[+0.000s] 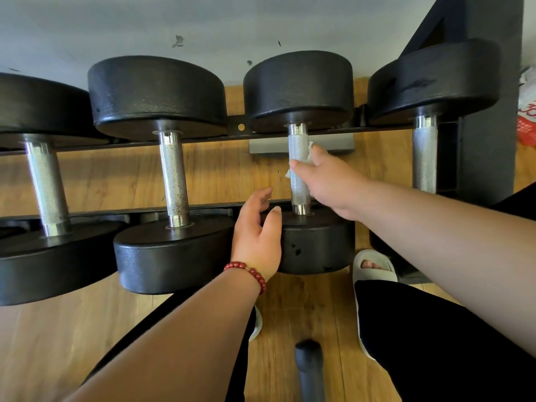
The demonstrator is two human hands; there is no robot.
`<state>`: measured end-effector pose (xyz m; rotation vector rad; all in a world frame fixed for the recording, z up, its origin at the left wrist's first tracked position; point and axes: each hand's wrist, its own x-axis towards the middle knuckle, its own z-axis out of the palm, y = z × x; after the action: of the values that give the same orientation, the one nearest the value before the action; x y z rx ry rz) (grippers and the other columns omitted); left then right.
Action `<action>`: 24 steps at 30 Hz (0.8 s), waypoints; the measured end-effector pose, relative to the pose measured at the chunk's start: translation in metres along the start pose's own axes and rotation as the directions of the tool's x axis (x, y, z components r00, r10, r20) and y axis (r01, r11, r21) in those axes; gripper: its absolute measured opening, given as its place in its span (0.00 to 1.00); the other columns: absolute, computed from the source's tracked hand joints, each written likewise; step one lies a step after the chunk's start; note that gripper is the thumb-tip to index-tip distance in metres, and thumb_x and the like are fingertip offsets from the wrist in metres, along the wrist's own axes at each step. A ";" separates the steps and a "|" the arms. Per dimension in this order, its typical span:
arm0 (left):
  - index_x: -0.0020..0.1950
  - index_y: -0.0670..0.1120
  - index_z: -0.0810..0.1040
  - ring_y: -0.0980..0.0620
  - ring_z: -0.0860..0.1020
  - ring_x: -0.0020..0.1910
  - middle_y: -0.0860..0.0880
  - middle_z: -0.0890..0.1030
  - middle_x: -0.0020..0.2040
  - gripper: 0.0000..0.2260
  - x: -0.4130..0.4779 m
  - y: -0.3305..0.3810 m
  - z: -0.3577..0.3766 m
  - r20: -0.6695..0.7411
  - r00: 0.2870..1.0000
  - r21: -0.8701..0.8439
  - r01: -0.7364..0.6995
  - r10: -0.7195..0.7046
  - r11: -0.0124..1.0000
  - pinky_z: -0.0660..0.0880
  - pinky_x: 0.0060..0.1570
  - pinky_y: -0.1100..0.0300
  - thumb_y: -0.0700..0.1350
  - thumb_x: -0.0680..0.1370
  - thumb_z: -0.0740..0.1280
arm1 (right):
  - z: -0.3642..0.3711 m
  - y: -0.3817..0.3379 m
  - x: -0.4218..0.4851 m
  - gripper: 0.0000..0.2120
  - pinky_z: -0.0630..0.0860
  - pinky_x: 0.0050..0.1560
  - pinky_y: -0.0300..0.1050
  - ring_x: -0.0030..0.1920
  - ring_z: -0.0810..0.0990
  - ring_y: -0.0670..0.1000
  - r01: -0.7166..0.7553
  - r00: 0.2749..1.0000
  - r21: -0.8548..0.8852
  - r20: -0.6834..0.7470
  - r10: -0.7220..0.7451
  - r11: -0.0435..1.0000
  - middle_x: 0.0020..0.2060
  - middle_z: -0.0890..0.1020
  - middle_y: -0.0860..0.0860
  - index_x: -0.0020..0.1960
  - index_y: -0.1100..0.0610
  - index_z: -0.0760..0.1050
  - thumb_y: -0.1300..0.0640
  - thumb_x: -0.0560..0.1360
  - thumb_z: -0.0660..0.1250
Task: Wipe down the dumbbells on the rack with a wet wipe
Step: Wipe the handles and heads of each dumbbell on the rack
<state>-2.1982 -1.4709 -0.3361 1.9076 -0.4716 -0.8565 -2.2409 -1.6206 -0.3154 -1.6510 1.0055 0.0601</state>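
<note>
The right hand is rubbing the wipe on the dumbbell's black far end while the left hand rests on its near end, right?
Not quite: the head view shows the right hand holding the wipe on the dumbbell's metal handle, not its black far end. The left hand does rest on its near end.

Floor: light brown wood-plank floor (72, 329) under me.
Wall: pale grey painted wall (116, 24) ahead, with a few dark scuffs.
Wrist: my bracelet of round dark-red beads (255, 274), on the left.
Foot: white open-toed rubber slide (374, 264), my toes showing.
Legs: my black trousers (435, 343).
Right edge: red-and-white plastic bag (527, 111).
Bottom: blurred black rounded bar end (309, 361) between my legs.
</note>
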 end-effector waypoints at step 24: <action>0.73 0.52 0.69 0.61 0.69 0.66 0.56 0.72 0.68 0.18 -0.001 0.003 0.000 -0.001 1.000 -0.015 0.016 -0.016 1.000 0.65 0.64 0.64 0.45 0.82 0.59 | -0.007 -0.005 0.007 0.25 0.69 0.65 0.49 0.67 0.71 0.55 -0.030 0.998 0.156 0.056 0.022 0.987 0.68 0.72 0.56 0.77 0.56 0.56 0.51 0.83 0.58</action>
<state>-2.1990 -1.4718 -0.3329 1.9000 -0.4486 -0.8663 -2.2365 -1.6307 -0.3130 -1.4860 0.9661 0.0417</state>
